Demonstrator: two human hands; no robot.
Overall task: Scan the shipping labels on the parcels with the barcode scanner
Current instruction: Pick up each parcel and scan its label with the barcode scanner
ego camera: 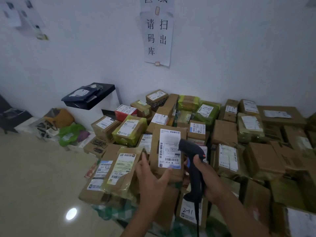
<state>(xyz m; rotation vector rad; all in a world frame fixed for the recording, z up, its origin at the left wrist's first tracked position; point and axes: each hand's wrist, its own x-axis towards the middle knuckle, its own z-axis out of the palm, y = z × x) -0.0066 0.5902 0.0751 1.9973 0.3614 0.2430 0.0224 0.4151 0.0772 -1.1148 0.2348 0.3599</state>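
Left hand point(150, 175) grips the parcel point(155, 142), thumb across its front; right hand point(205, 178) grips the barcode scanner point(193, 151) beside its label point(169, 147).

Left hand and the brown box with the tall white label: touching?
Touching. Head view: left hand grips the brown box at its lower left corner, thumb on its label; right hand holds the barcode scanner.

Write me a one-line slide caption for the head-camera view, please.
Left hand holds a brown parcel while the right hand points a black barcode scanner at its shipping label, amid piled parcels.
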